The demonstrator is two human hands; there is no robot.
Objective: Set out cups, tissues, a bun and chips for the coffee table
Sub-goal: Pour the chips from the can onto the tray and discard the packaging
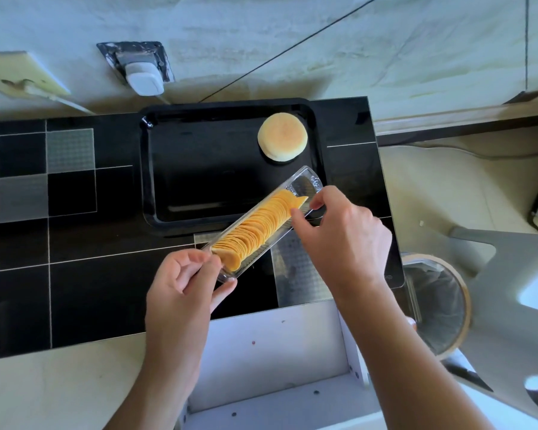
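A black tray [174, 169] lies on the black coffee table [75, 274]. A round pale bun [282, 138] rests in the tray's far right corner. A clear plastic chip tray [305, 184] holding a stacked row of orange chips [258, 226] is held at a slant over the tray's near right corner. My left hand [184, 280] grips its near end. My right hand [345, 231] pinches its far part, fingertips at the last chips. No cups or tissues are in view.
A white open drawer or box [277, 352] sits below the table's near edge. A lined waste bin [438, 308] stands at the right, beside a grey stool [510, 274]. A white plug [145, 77] sits in a floor socket beyond the table.
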